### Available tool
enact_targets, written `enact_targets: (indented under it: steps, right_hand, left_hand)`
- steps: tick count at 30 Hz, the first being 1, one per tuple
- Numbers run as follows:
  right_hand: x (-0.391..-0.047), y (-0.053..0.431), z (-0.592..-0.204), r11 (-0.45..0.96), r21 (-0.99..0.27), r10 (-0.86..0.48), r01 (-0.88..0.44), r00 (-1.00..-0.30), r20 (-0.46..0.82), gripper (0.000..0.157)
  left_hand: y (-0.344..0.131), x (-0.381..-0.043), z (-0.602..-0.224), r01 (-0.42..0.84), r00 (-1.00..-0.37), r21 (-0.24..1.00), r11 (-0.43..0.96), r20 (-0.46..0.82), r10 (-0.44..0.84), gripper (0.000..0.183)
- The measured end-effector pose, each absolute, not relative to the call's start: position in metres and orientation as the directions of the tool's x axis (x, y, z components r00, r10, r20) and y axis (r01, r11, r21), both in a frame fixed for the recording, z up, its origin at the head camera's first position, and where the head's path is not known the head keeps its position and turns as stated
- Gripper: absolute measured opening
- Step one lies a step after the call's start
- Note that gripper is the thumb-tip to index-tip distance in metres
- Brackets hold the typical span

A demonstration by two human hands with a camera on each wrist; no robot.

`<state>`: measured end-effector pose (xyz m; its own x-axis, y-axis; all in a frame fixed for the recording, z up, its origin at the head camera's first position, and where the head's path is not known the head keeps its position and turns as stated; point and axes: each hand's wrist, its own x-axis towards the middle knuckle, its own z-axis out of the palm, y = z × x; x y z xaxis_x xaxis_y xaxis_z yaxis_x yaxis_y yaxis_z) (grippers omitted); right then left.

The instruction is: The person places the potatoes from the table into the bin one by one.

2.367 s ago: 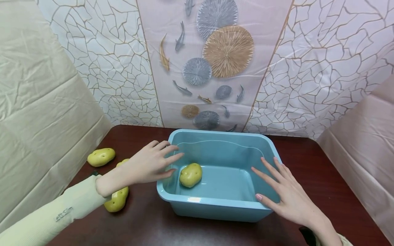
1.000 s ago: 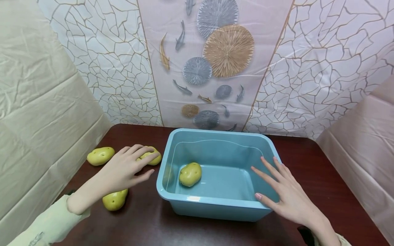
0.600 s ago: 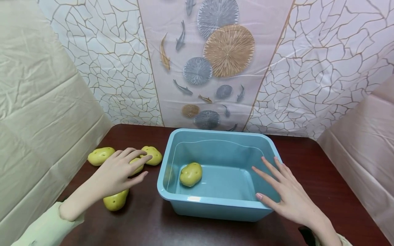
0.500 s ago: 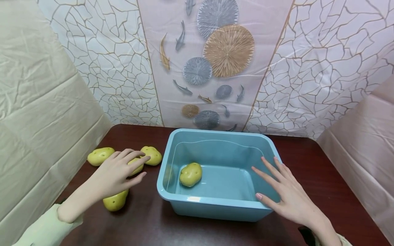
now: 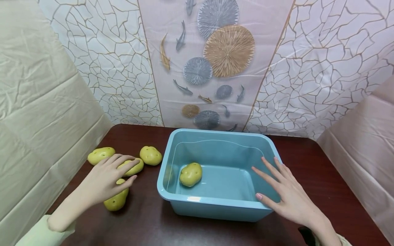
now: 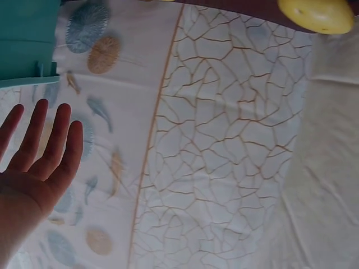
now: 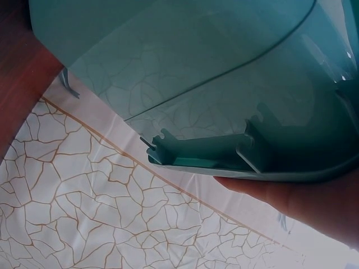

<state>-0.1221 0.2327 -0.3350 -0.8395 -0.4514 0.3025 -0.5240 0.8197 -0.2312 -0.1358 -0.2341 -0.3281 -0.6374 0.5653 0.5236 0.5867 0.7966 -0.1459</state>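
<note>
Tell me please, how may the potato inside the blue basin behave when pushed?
The potato is rounded but lumpy, so it would probably roll unevenly. Its skin looks smooth, perhaps slippery. The basin looks shiny inside, so sliding seems possible too.

Near the left grip (image 5: 101,179), one of two, four yellow potatoes (image 5: 150,156) lie on one surface (image 5: 144,215); a fifth potato (image 5: 191,175) lies inside one blue bin (image 5: 215,210) at the right grip (image 5: 284,194).
</note>
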Motion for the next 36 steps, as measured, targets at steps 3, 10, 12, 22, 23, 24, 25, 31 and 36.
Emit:
enact_targets:
  steps: [3,10,12,22,23,24,25,31,36]
  right_hand:
    - [-0.121,0.233,-0.335,0.821,-0.232,-0.449,-0.522,-0.841,0.303,0.063]
    - [-0.12,0.234,-0.335,0.823,-0.225,-0.448,-0.521,-0.84,0.308,0.063]
    - [-0.12,0.234,-0.335,0.823,-0.222,-0.447,-0.522,-0.838,0.313,0.063]
    - [-0.12,0.234,-0.335,0.824,-0.231,-0.442,-0.518,-0.842,0.309,0.063]
    - [-0.12,0.234,-0.335,0.824,-0.233,-0.442,-0.517,-0.843,0.308,0.063]
    - [-0.121,0.234,-0.335,0.824,-0.235,-0.442,-0.516,-0.844,0.305,0.063]
    - [-0.121,0.234,-0.335,0.823,-0.238,-0.441,-0.515,-0.845,0.303,0.063]
    - [-0.122,0.234,-0.335,0.824,-0.248,-0.437,-0.51,-0.85,0.294,0.062]
    - [-0.122,0.233,-0.335,0.826,-0.244,-0.433,-0.507,-0.85,0.3,0.063]
  left_hand:
    - [-0.24,-0.134,-0.332,0.575,-0.652,-0.123,0.809,0.527,0.545,0.036]
    - [-0.251,-0.131,-0.345,0.54,-0.689,-0.084,0.837,0.527,0.498,0.036]
    - [-0.253,-0.13,-0.348,0.524,-0.706,-0.081,0.848,0.516,0.485,0.036]
    - [-0.261,-0.129,-0.37,0.502,-0.735,-0.093,0.86,0.478,0.481,0.04]
    - [-0.261,-0.128,-0.373,0.5,-0.739,-0.097,0.861,0.471,0.482,0.041]
    - [-0.261,-0.128,-0.376,0.498,-0.744,-0.099,0.862,0.463,0.483,0.041]
    - [-0.262,-0.128,-0.379,0.497,-0.748,-0.1,0.862,0.454,0.484,0.041]
    - [-0.262,-0.13,-0.391,0.493,-0.771,-0.088,0.865,0.416,0.482,0.042]
    - [-0.262,-0.131,-0.397,0.484,-0.784,-0.085,0.871,0.401,0.474,0.042]
